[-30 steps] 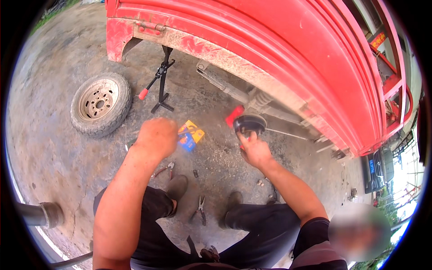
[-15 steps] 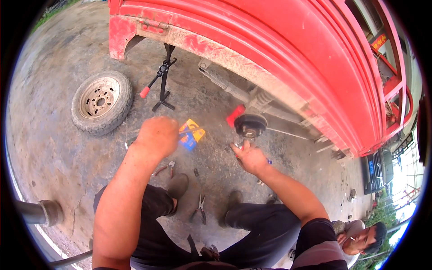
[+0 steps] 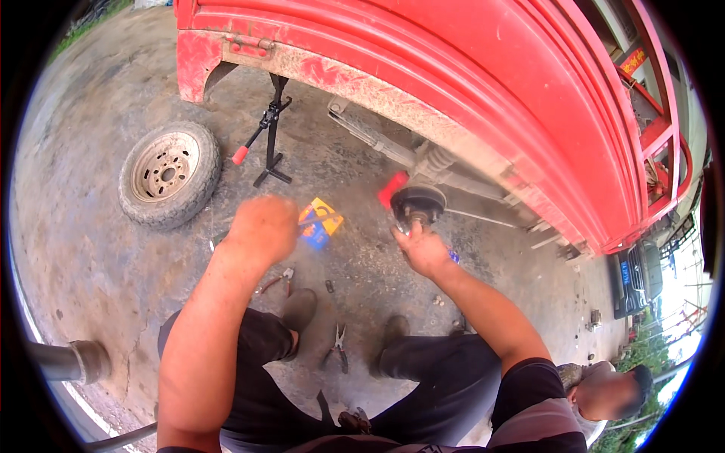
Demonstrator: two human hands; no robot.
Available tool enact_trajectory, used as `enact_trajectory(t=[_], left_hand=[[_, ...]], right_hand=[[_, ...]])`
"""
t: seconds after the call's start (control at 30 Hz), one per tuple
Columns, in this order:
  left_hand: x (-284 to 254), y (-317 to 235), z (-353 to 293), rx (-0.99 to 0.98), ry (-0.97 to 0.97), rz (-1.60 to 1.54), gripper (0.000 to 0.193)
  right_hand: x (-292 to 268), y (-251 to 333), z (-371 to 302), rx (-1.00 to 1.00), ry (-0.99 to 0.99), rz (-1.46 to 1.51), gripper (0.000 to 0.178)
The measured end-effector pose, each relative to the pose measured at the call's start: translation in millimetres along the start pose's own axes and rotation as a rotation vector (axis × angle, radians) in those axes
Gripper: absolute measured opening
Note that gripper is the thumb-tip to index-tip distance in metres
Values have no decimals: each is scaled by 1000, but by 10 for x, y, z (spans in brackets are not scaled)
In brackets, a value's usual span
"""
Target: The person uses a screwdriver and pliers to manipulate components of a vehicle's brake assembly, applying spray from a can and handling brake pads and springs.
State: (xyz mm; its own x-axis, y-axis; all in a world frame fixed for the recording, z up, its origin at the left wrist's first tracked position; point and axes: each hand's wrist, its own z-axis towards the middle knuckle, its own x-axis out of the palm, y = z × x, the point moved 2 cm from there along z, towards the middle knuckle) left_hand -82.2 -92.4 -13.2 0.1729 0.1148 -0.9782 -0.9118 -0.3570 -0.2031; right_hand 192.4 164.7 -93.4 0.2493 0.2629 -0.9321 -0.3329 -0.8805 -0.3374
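My left hand is closed in a fist round a tool with a thin metal shaft, which points right over a yellow-and-blue package on the ground; its handle is mostly hidden. At the near side of the dark round brake and wheel hub, my right hand has its fingers curled in. Whatever lies between those fingertips is too small to make out. Behind the hub's left side is a red object, its kind unclear.
A red vehicle body overhangs the hub, with a black jack stand under it. At left lies a removed wheel. Pliers and red-handled pliers lie near my feet. Another person is at lower right.
My right hand has shifted slightly, its fingers now tucked closer under the hub. My left hand stays almost in place with the tool. The view has moved a little.
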Motion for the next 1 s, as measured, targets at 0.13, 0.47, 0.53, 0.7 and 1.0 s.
enact_trajectory(t=[0.13,0.47,0.53,0.7,1.0], left_hand=[[-71,-26,-13,-3,-7,-1,19],[-113,11,-21,33,-4,0,23],[-163,-98,10,68,-3,1,25],[-190,-358,49,222,49,50,25],[12,-755,-281,246,148,-23,21]], right_hand=[[-13,-63,6,19,-3,2,60],[-482,-119,-388,41,126,407,85],[-648,-368,-727,151,177,495,87],[-235,-982,-2133,427,-46,625,92],[1445,209,-5131,1384,-237,769,72]])
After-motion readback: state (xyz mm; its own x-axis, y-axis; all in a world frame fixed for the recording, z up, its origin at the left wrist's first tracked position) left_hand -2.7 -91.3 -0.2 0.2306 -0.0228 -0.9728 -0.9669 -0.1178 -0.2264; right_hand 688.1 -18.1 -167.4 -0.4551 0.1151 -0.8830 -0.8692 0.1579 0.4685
